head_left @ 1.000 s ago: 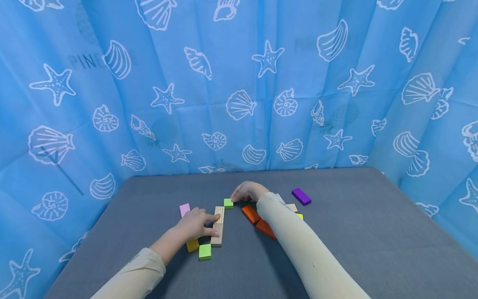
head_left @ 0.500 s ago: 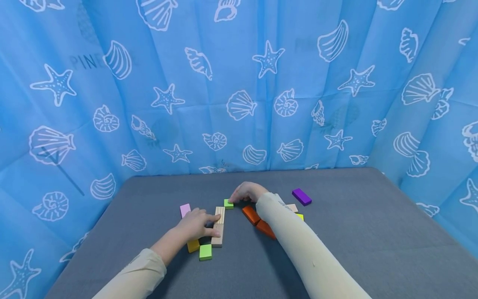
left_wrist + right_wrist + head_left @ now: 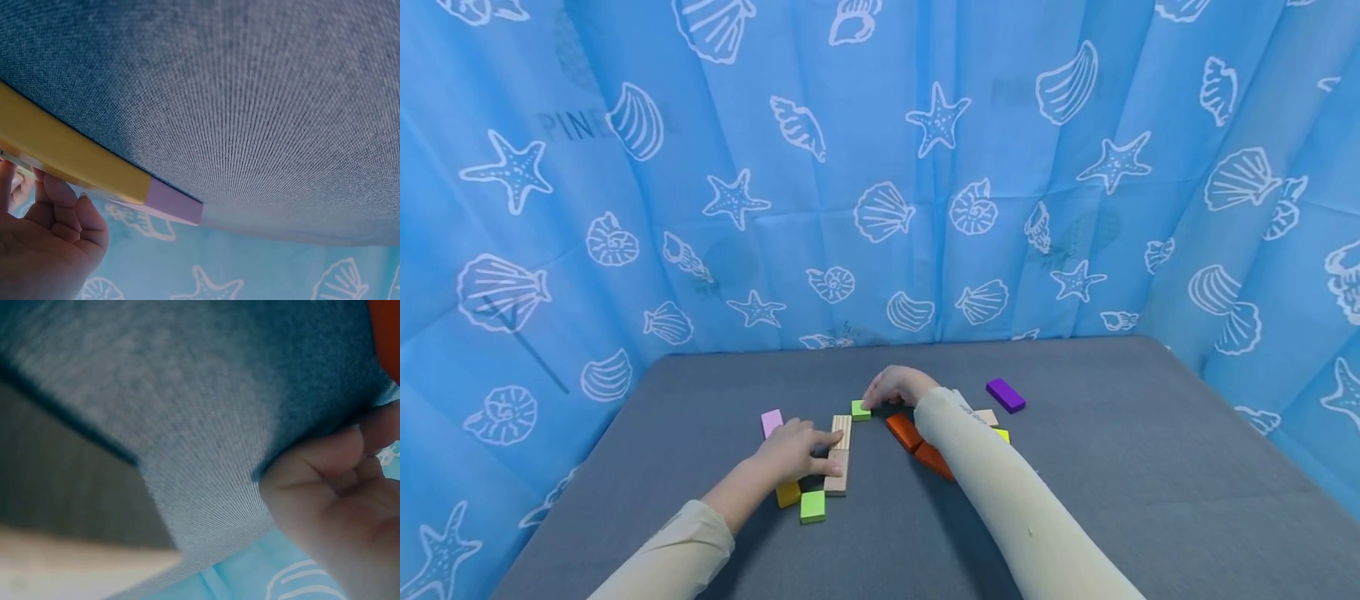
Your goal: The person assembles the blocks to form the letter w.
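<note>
In the head view, my left hand (image 3: 792,446) rests over a group of toy blocks. Its index finger and thumb lie extended on two plain wooden blocks, the striped one (image 3: 841,431) and the paler one (image 3: 837,473), set end to end. My right hand (image 3: 897,385) bends down and pinches a small light green block (image 3: 861,409) just beyond the striped block. That block is out of sight in the right wrist view. A yellow-orange block (image 3: 69,150) and a pink block (image 3: 176,203) line up beside my left hand in the left wrist view.
Another light green block (image 3: 812,506) lies nearer, beside the wooden pair. Two orange-red blocks (image 3: 904,432) lie under the right forearm's edge, which partly covers a pale block (image 3: 987,417) and a yellow one (image 3: 1003,435). A purple block (image 3: 1005,395) sits farther right on the grey table (image 3: 1120,467).
My right fingertips shift very slightly at the light green block, which moves a touch to the right. My left hand stays on the wooden blocks.
</note>
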{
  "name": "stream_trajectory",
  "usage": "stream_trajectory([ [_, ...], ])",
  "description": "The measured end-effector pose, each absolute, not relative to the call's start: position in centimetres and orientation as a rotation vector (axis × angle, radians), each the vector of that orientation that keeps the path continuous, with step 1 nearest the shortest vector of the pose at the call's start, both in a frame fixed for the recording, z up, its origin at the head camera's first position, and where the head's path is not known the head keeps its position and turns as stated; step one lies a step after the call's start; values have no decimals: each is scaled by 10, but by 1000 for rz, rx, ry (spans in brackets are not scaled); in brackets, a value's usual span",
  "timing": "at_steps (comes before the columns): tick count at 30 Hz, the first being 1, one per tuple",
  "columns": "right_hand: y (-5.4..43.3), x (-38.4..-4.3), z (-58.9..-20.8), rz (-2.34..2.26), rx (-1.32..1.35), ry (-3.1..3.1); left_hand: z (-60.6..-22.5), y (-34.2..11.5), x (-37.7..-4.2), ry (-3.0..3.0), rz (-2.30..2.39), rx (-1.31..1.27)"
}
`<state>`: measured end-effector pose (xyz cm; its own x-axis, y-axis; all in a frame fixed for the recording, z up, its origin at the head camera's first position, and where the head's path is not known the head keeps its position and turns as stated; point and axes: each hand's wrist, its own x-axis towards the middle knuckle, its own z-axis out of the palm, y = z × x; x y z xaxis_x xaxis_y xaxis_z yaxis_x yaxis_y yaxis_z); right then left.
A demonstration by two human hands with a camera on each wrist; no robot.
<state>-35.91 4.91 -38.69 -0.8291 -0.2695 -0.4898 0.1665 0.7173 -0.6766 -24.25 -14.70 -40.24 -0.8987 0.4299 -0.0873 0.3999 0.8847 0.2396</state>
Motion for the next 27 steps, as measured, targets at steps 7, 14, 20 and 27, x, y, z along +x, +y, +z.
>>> stream_trajectory([
  [7,50,-360,-385,-995,-83,2328,-401,-147,-242,2913,323,632],
  [14,65,-361,-379,-1102,-32,2244,-402,-145,-242,2904,310,608],
  [20,88,-354,-377,-1142,-128,2248,-403,-144,-241,2896,307,602],
  [27,114,-340,-374,-947,-488,2284,-403,-147,-242,2904,309,613],
])
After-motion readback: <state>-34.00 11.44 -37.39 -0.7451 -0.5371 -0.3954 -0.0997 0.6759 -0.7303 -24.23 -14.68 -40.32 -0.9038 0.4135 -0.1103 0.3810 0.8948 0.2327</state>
